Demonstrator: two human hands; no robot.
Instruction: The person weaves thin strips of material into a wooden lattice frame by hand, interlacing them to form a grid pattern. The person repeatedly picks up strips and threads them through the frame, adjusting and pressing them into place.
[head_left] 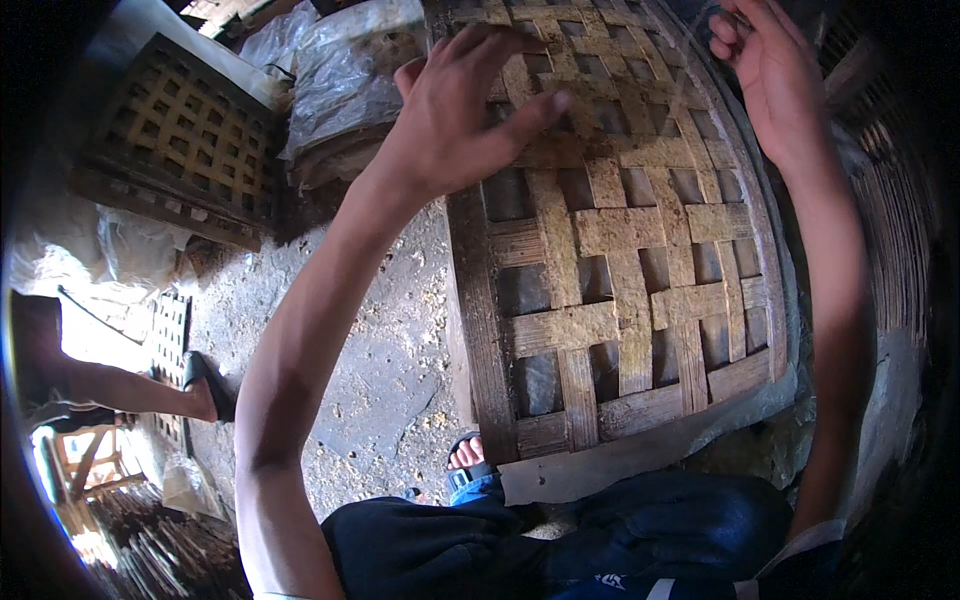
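A woven lattice panel of flat, yellowed bamboo strips in a wooden frame lies in front of me, tilted in the view. My left hand is over its far left part, thumb and fingers apart with nothing seen between them; whether it touches the strips is unclear. Beyond the panel's right edge, my right hand is raised with its fingers curled in. The upper edge cuts off part of that hand, and a faint see-through shape shows beside the fingertips. What it holds, if anything, I cannot make out.
Stacked lattice panels stand at the far left, beside a plastic-covered pile. Crumbs litter the concrete floor. Another person's leg shows at left. Bundled thin sticks line the right side.
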